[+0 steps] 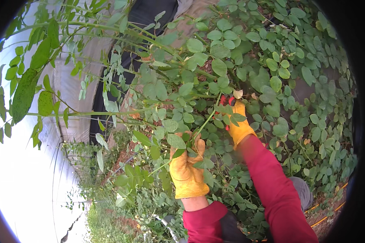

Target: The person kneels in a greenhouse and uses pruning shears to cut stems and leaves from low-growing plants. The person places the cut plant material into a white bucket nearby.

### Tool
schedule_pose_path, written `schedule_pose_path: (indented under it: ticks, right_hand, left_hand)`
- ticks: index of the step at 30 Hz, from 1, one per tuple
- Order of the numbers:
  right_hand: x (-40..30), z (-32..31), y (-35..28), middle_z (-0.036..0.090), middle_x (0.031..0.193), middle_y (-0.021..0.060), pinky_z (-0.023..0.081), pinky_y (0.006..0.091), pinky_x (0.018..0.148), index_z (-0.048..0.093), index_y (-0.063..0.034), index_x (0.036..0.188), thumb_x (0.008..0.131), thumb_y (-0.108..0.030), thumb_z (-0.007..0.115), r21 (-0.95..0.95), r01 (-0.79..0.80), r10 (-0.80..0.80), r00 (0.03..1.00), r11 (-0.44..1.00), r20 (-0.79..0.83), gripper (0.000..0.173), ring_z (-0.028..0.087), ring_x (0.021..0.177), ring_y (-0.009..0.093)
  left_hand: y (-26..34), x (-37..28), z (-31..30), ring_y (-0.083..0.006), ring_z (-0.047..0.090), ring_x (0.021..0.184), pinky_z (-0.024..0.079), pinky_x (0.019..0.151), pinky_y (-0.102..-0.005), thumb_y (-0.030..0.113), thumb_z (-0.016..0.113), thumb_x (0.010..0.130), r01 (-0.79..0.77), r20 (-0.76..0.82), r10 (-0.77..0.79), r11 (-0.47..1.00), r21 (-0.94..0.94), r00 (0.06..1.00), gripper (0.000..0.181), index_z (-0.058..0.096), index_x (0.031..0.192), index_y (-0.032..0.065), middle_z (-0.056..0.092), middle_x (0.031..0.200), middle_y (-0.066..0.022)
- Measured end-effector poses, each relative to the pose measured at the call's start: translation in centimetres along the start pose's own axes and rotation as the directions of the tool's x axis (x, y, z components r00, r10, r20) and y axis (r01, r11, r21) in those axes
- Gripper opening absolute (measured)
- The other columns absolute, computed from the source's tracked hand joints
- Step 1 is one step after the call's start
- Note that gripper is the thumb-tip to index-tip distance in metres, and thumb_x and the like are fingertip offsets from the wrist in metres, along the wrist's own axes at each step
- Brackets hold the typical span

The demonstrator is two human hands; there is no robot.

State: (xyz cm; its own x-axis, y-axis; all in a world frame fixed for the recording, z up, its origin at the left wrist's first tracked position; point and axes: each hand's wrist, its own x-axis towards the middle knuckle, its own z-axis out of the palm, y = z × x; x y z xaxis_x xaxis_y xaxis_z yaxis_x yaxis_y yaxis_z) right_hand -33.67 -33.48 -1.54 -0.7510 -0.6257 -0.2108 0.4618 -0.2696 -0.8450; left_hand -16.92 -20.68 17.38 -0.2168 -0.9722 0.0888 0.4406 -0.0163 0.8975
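My left hand [188,167], in a yellow work glove, closes its fingers around a green rose stem [205,122] that slants up to the right among the leaves. My right hand [239,123], gloved in the same yellow, grips red-handled pruning shears [224,100] beside the upper part of that stem. Leaves cover the blades, so whether they touch the stem cannot be told. Compound leaves overlap the left glove's fingers and part of the right glove. A dry pale leaf [238,94] lies just above the right glove.
Dense rose foliage [273,100] surrounds both hands. Long stems [109,113] reach across to the left. Beyond them are black sheeting [146,15] and a pale plastic greenhouse wall [76,76]. Yellow lines [325,219] run along the ground at the lower right.
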Motion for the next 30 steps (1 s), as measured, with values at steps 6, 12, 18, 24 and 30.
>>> schedule_pose_path:
  ticks: [6, 12, 18, 24, 30]
  right_hand:
    - [-0.7, -0.6, -1.2, 0.067, 0.078, 0.0083, 0.052, 0.0414, 0.063, 0.067, 0.0017, 0.096, 0.082, -0.019, 0.090, -0.190, 0.146, -0.137, 0.989, 0.971, 0.059, 0.034, 0.058, 0.066, 0.021]
    - [-2.4, -1.4, -3.5, 0.065, 0.076, 0.0056, 0.045, 0.0399, 0.057, 0.066, -0.0006, 0.090, 0.088, -0.018, 0.083, -0.026, 0.215, -0.197, 0.932, 0.976, 0.306, 0.025, 0.054, 0.062, 0.018]
    - [-3.9, -1.9, -5.2, 0.068, 0.080, 0.0041, 0.047, 0.0377, 0.058, 0.068, -0.0052, 0.087, 0.093, -0.018, 0.079, 0.183, 0.085, -0.143, 0.932, 0.979, 0.333, 0.018, 0.059, 0.063, 0.018]
    - [-3.7, -2.3, -5.8, 0.072, 0.092, 0.0068, 0.054, 0.0374, 0.070, 0.071, -0.0072, 0.118, 0.098, -0.007, 0.069, 0.074, 0.202, -0.215, 0.891, 0.977, 0.400, 0.020, 0.067, 0.077, 0.022]
    - [-3.2, -2.0, -5.8, 0.068, 0.080, 0.0054, 0.045, 0.0395, 0.054, 0.073, -0.0042, 0.099, 0.098, -0.028, 0.079, 0.062, 0.132, -0.145, 0.933, 0.989, 0.330, 0.024, 0.058, 0.060, 0.020]
  left_hand:
    - [0.2, -0.4, 1.1, -0.0370, 0.073, 0.119, 0.067, 0.095, -0.0479, 0.017, 0.079, 0.101, -0.015, -0.053, 0.015, 1.000, 0.004, 0.999, 0.047, 0.060, 0.140, 0.0003, 0.070, 0.132, -0.0174]
    - [0.6, -0.9, 1.5, -0.0347, 0.074, 0.115, 0.068, 0.092, -0.0450, 0.019, 0.079, 0.102, -0.055, -0.065, 0.063, 0.991, 0.118, 0.996, 0.045, 0.060, 0.139, 0.0004, 0.071, 0.126, -0.0160]
    - [0.6, -0.3, 0.9, -0.0356, 0.073, 0.115, 0.068, 0.092, -0.0431, 0.019, 0.080, 0.100, -0.059, -0.039, 0.064, 0.992, 0.111, 0.997, 0.049, 0.059, 0.140, 0.0006, 0.067, 0.133, -0.0175]
    - [0.6, -0.2, 0.5, -0.0369, 0.073, 0.116, 0.067, 0.096, -0.0466, 0.017, 0.081, 0.099, -0.054, -0.030, 0.055, 0.997, 0.047, 0.998, 0.047, 0.060, 0.139, 0.0023, 0.067, 0.133, -0.0169]
    - [0.6, -0.3, 0.8, -0.0364, 0.074, 0.116, 0.067, 0.096, -0.0481, 0.015, 0.079, 0.101, -0.047, -0.008, 0.047, 0.998, 0.038, 0.999, 0.041, 0.062, 0.136, 0.0027, 0.070, 0.128, -0.0162]
